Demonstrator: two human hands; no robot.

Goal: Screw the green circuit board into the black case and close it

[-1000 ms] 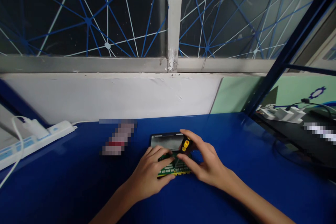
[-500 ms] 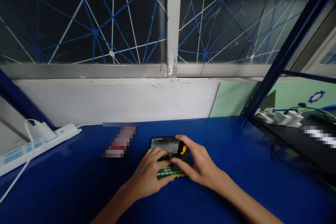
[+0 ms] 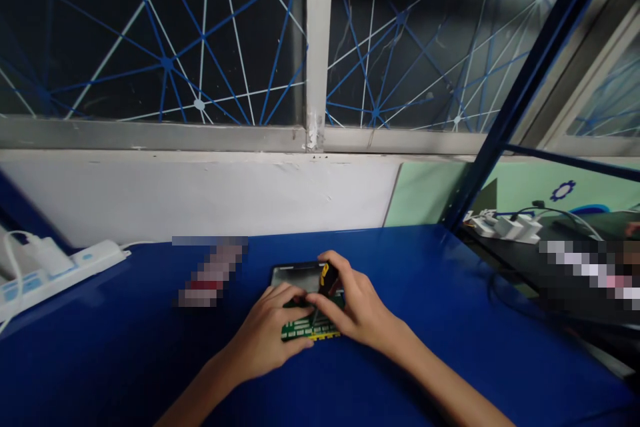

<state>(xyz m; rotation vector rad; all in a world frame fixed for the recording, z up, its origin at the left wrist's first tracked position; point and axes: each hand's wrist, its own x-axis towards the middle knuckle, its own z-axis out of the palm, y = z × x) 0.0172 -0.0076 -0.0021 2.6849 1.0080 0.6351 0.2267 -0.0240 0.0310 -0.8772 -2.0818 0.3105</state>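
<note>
A green circuit board [image 3: 305, 329] lies on the blue table [image 3: 120, 353], partly over a dark flat tray [image 3: 295, 275]. My left hand [image 3: 265, 337] rests on the board's left side, its fingers curled and pressing down on it. My right hand [image 3: 353, 307] is closed round a small screwdriver with a yellow and black handle [image 3: 325, 276], held upright with its tip down on the board.
A white power strip [image 3: 55, 270] with a plugged-in charger lies at the far left. A blurred-out object [image 3: 210, 273] sits left of the tray. White wall and window frame stand behind. A dark bench with white adapters [image 3: 500, 225] and cables lies to the right.
The view has shifted, so everything sits a little further left. My hands keep their hold on the board and the screwdriver, whose handle shows less.
</note>
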